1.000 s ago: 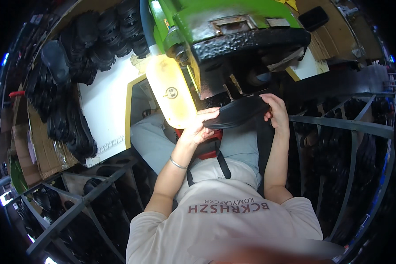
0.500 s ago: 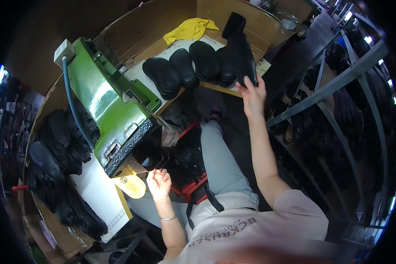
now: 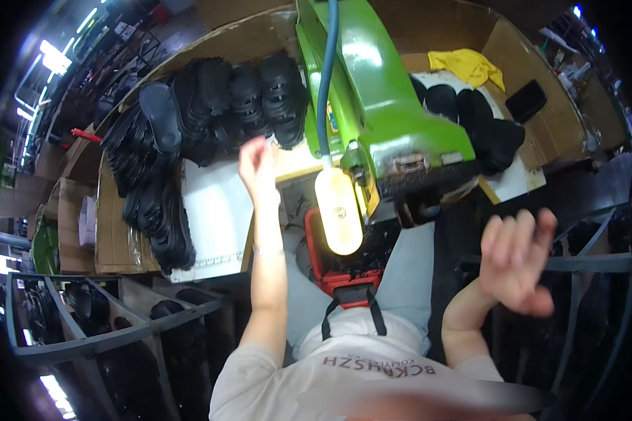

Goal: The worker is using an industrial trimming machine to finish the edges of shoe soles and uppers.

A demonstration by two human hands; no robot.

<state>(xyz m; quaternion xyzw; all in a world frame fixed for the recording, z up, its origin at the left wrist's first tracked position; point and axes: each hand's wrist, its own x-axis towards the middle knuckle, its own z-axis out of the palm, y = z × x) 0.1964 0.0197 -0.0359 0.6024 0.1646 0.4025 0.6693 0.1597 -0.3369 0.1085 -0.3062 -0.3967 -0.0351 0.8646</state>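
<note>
My left hand (image 3: 255,170) reaches over the white tabletop (image 3: 214,203), close to the near ends of stacked black shoe soles (image 3: 282,105). Its fingers are somewhat blurred, but they look extended and hold nothing that I can see. Off to the right, my right hand (image 3: 516,263) is raised in the air, with its fingers loosely bent, the thumb apart and nothing in it. Between the hands stands a green machine (image 3: 393,98), with a lit yellow-white lamp (image 3: 339,210) at its front. More black soles (image 3: 477,119) lie on the machine's right side.
Cardboard walls (image 3: 126,245) surround the table. A yellow cloth (image 3: 467,67) and a dark rectangular block (image 3: 526,102) lie at the back right. A red bin (image 3: 314,242) sits below the machine between my legs. Metal racks (image 3: 119,330) stand on both sides.
The view has swung to the left. My right hand has come away from the soles right of the machine. My left hand has gone from beside the lamp to the left soles.
</note>
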